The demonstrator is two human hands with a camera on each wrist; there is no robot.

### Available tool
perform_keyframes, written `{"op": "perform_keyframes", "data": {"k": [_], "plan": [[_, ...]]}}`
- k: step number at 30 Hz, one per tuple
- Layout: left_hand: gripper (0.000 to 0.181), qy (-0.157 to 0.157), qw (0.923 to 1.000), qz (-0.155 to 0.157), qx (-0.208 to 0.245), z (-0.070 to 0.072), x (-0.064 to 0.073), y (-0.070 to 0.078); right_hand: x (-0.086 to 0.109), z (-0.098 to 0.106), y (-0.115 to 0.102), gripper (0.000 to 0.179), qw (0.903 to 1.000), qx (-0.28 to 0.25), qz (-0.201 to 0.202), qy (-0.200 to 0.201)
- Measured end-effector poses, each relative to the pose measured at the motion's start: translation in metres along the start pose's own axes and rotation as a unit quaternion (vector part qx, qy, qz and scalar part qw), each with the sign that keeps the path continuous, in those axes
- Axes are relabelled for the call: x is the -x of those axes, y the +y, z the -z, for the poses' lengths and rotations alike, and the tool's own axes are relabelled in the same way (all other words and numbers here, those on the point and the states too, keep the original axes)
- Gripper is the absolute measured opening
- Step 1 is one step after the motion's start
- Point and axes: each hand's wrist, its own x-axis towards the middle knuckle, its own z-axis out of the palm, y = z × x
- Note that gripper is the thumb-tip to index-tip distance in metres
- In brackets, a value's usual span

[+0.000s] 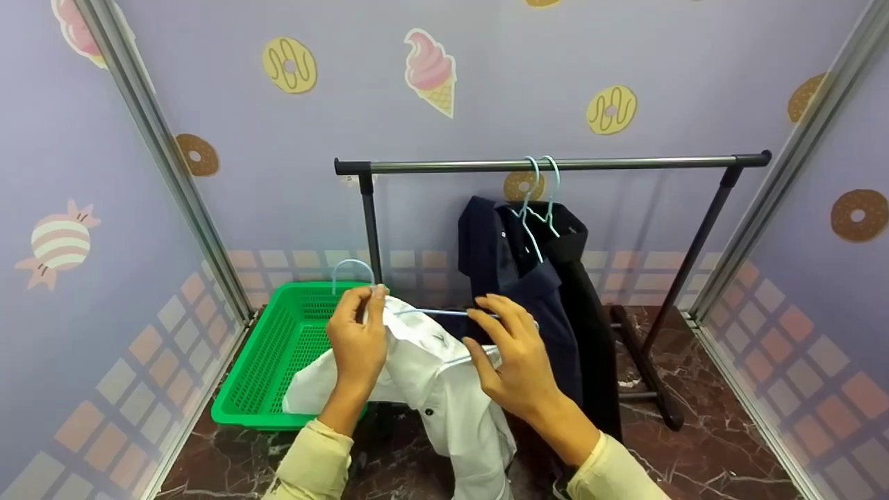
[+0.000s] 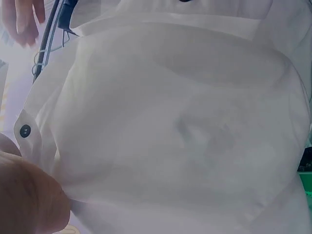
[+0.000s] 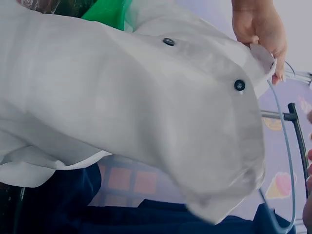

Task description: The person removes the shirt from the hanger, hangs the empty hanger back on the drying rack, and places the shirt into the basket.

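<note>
A white shirt with dark buttons hangs from my left hand, whose thumb and fingers pinch it at the collar. A light blue hanger sits partly inside the shirt, its hook standing above my left hand. One hanger arm sticks out of the cloth toward my right hand, which has its fingers spread around that end. In the right wrist view the hanger's bare loop shows beside the shirt's buttoned edge, with my right fingertips at the frame's edge, apart from it.
A green plastic basket stands on the dark marbled floor at the left, partly behind the shirt. Behind my hands is a clothes rack. A navy garment and a black garment hang on it from light blue hangers.
</note>
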Motion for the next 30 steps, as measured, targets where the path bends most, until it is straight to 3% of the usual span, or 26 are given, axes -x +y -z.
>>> {"op": "perform_keyframes", "data": {"k": [6, 15, 19, 24, 30], "plan": [[0.016, -0.018, 0.9998, 0.007, 0.000, -0.006, 0.003, 0.002, -0.001, -0.011, -0.002, 0.035, 0.9958, 0.008, -0.061, -0.067], [0.018, -0.038, 0.9991, 0.020, -0.002, -0.011, 0.008, 0.002, 0.004, -0.018, 0.001, 0.017, 0.9896, 0.000, -0.130, -0.061], [0.017, -0.050, 0.9987, 0.011, -0.005, -0.011, 0.010, 0.002, 0.006, -0.020, 0.005, 0.005, 0.9937, 0.003, -0.109, -0.026], [0.015, -0.069, 0.9976, -0.003, -0.002, -0.010, 0.009, 0.003, 0.010, -0.022, 0.011, 0.006, 0.9980, 0.003, -0.062, 0.017], [0.009, -0.111, 0.9928, -0.044, 0.006, -0.007, 0.009, -0.002, 0.012, -0.018, 0.014, 0.006, 0.9972, -0.013, -0.066, 0.033]]}}
